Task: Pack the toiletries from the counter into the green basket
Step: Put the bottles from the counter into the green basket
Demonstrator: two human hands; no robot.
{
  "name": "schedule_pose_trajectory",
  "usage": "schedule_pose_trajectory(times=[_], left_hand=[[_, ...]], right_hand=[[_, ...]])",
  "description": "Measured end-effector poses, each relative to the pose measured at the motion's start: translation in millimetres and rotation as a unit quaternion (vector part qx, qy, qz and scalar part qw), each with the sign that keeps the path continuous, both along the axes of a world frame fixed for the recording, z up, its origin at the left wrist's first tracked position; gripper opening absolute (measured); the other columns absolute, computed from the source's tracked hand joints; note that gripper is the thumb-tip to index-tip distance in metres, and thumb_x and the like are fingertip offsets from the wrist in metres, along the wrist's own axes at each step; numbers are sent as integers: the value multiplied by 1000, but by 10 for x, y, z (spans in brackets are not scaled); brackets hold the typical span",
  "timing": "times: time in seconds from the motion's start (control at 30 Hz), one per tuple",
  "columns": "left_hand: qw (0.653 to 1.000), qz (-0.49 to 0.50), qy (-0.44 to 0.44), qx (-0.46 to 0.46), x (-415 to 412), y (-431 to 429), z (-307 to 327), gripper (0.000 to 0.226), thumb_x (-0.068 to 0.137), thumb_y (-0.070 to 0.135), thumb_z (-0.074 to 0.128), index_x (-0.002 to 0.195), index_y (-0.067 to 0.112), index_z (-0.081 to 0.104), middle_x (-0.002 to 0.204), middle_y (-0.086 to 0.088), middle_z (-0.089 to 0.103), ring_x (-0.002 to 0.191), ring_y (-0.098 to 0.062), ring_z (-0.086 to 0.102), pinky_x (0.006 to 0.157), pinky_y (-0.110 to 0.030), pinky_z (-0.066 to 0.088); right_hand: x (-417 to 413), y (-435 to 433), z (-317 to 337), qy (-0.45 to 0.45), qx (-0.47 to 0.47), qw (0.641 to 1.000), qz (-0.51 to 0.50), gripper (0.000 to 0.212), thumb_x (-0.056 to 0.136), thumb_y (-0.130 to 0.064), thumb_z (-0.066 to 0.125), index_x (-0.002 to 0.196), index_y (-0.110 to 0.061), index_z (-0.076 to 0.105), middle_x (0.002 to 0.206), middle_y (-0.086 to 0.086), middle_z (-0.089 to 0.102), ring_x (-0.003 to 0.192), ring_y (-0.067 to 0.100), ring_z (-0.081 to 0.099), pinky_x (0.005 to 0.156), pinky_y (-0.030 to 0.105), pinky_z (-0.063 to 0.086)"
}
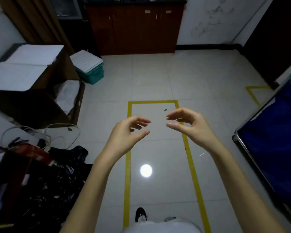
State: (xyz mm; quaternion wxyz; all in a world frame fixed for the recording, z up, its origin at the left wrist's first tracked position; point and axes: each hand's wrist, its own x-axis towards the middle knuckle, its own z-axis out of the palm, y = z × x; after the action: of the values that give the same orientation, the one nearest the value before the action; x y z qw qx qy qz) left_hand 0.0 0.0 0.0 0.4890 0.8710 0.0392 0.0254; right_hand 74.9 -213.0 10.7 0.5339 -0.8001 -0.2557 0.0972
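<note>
Both of my hands are raised in front of me over a tiled floor. My left hand (129, 132) has loosely curved fingers and holds nothing. My right hand (186, 123) faces it a short gap away, its fingers loosely curved too and holding nothing. No toiletries, counter top items or green basket show clearly in this view.
A yellow tape rectangle (128, 148) marks the floor under my hands. A teal box with a white lid (88, 66) stands at the back left beside a dark desk (23, 69). Black bags (57, 179) lie at the left. A blue-lined metal cart (272, 143) stands at the right. A brown cabinet (134, 29) lines the far wall.
</note>
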Motion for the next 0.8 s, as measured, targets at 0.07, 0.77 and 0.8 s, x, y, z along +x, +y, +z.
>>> schedule_pose_trajectory(times=[0.07,0.77,0.8], left_hand=[[1000,7,-8,2,93,121,45,23,83,25,72,104,32,67,98,18,67,92,3,61,88,-26,51],[1000,13,14,-19,2421,847,-167,21,82,18,73,100,28,67,97,14,69,93,-5,64,90,-37,52],[1000,15,19,-20,2662,868,-133,22,82,17,73,100,27,67,96,13,69,93,-6,65,90,-38,52]], right_hand=[[77,109,37,-10,1,1000,-10,21,77,-31,73,96,-26,67,96,-15,70,95,2,65,90,24,52],[2511,842,-247,35,23,999,15,15,80,-19,74,93,-23,70,94,-9,72,91,5,67,85,21,51],[2751,886,-223,37,27,999,17,16,79,-16,74,94,-21,70,94,-7,72,89,6,67,83,19,51]])
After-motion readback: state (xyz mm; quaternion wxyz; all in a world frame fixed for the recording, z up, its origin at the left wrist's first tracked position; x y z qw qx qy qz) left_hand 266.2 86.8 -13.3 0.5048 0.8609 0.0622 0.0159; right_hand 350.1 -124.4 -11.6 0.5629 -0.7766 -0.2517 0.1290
